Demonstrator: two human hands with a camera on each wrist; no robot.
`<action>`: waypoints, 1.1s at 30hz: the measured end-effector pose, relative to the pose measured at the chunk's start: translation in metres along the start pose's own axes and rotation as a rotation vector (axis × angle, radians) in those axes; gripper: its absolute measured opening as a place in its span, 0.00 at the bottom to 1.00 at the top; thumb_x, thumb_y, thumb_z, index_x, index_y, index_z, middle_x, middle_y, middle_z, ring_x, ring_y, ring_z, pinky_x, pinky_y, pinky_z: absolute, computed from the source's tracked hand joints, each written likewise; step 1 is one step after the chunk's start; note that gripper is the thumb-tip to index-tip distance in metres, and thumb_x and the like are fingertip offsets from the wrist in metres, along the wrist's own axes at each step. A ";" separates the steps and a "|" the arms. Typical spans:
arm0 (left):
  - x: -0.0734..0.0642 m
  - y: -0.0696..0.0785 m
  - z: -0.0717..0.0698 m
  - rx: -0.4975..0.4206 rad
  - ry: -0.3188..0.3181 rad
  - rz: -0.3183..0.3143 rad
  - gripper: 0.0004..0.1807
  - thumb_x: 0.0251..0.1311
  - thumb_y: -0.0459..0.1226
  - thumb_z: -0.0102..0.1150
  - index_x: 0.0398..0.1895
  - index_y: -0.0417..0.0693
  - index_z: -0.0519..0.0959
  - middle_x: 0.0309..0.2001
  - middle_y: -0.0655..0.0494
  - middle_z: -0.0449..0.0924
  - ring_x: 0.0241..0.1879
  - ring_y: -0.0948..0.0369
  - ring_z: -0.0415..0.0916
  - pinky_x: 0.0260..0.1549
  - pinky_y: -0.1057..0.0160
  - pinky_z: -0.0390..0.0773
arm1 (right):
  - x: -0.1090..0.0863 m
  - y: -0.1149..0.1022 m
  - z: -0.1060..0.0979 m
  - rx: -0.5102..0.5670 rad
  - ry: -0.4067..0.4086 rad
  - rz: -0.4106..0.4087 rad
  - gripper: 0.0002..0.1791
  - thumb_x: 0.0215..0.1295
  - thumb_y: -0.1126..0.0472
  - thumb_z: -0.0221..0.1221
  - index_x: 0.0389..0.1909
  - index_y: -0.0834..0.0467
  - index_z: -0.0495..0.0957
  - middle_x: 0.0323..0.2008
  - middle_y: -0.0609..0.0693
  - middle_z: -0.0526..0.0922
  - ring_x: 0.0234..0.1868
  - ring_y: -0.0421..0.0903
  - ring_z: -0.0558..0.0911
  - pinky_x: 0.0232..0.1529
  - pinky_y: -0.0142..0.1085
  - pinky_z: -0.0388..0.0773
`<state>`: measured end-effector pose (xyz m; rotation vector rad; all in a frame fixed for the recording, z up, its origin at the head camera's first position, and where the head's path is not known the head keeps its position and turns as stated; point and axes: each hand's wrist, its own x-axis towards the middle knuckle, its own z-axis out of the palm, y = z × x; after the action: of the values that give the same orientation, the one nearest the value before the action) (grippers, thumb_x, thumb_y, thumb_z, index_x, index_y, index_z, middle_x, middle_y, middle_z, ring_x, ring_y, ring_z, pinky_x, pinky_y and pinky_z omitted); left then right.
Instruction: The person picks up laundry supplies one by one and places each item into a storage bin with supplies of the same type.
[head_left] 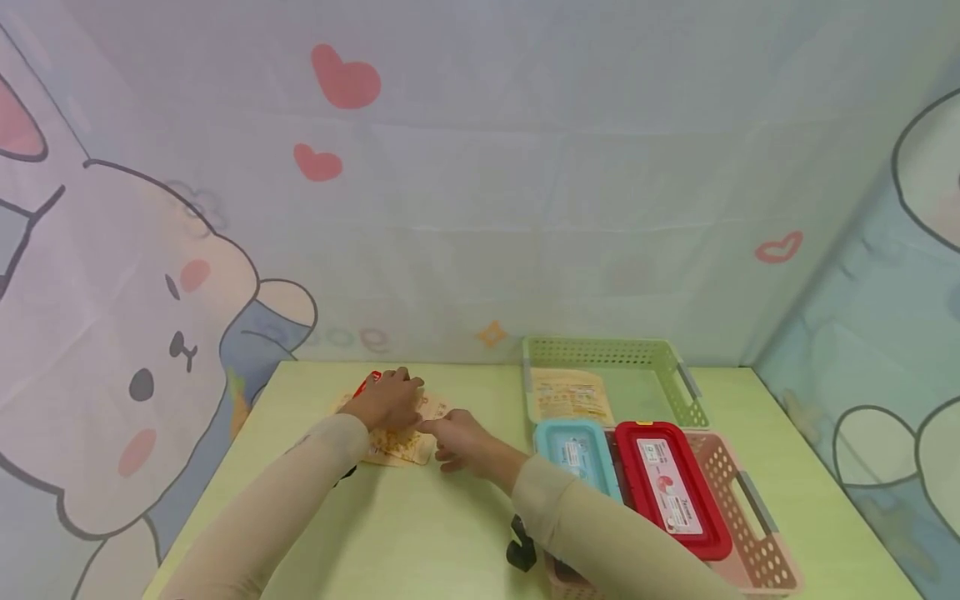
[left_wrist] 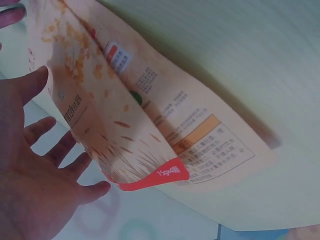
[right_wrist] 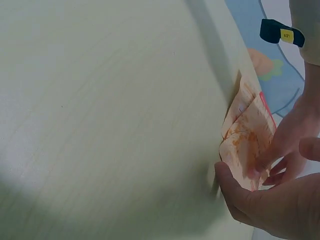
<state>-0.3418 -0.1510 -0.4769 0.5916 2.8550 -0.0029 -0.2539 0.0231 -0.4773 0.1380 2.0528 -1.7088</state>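
Observation:
A cream food packet point(left_wrist: 120, 115) with grain prints, a red end and a text panel lies on the table in overlapping layers. In the head view, my left hand point(head_left: 390, 400) is over this packet. Its fingers are spread along the printed layer in the left wrist view, where the left hand point(left_wrist: 40, 145) sits beside the red end. My right hand point(head_left: 465, 443) is at the packet's right side. In the right wrist view, the right hand point(right_wrist: 270, 200) has one finger extended right at the edge of the packet point(right_wrist: 245, 135). Part of the packet is hidden under the left hand.
On the right, a green basket point(head_left: 600, 350) contains another cream packet point(head_left: 572, 396). In front of it, a pink basket point(head_left: 757, 542) has a light-blue-lidded box point(head_left: 577, 454) and a red-lidded box point(head_left: 671, 483). A printed cloth point(head_left: 562, 208) hangs behind the table point(head_left: 405, 533).

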 end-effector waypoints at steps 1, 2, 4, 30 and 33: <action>0.000 -0.001 -0.001 0.002 0.004 0.001 0.36 0.71 0.49 0.66 0.78 0.45 0.69 0.68 0.39 0.69 0.70 0.38 0.67 0.69 0.27 0.61 | -0.001 0.000 0.001 -0.010 0.002 -0.001 0.22 0.73 0.49 0.66 0.49 0.63 0.73 0.44 0.59 0.76 0.47 0.59 0.81 0.52 0.57 0.84; 0.001 -0.001 -0.002 0.005 0.009 0.002 0.36 0.72 0.47 0.65 0.77 0.45 0.69 0.68 0.39 0.68 0.69 0.39 0.67 0.69 0.28 0.61 | -0.001 -0.001 0.002 -0.017 0.002 0.001 0.20 0.72 0.50 0.66 0.45 0.62 0.73 0.40 0.57 0.75 0.44 0.58 0.80 0.51 0.56 0.84; 0.001 -0.003 -0.004 0.015 0.013 0.012 0.34 0.73 0.46 0.65 0.76 0.43 0.69 0.67 0.38 0.67 0.69 0.38 0.68 0.69 0.28 0.62 | -0.002 -0.002 0.003 -0.041 -0.003 -0.002 0.19 0.72 0.51 0.66 0.44 0.62 0.73 0.38 0.55 0.74 0.43 0.56 0.80 0.50 0.56 0.85; 0.001 -0.023 -0.005 0.019 0.166 0.160 0.18 0.83 0.45 0.44 0.61 0.42 0.72 0.58 0.44 0.78 0.60 0.43 0.77 0.60 0.32 0.70 | 0.003 0.005 0.006 -0.155 0.059 -0.009 0.09 0.69 0.61 0.67 0.32 0.58 0.77 0.26 0.49 0.76 0.24 0.43 0.70 0.36 0.40 0.76; 0.002 -0.024 -0.004 -0.016 0.162 0.141 0.23 0.83 0.46 0.42 0.67 0.39 0.70 0.64 0.41 0.76 0.65 0.41 0.75 0.64 0.30 0.67 | 0.003 0.005 0.005 -0.129 0.094 -0.043 0.10 0.68 0.64 0.68 0.35 0.60 0.74 0.33 0.53 0.79 0.30 0.48 0.78 0.40 0.44 0.80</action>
<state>-0.3539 -0.1723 -0.4746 0.8243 2.9576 0.0954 -0.2530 0.0187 -0.4833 0.1364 2.2424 -1.6173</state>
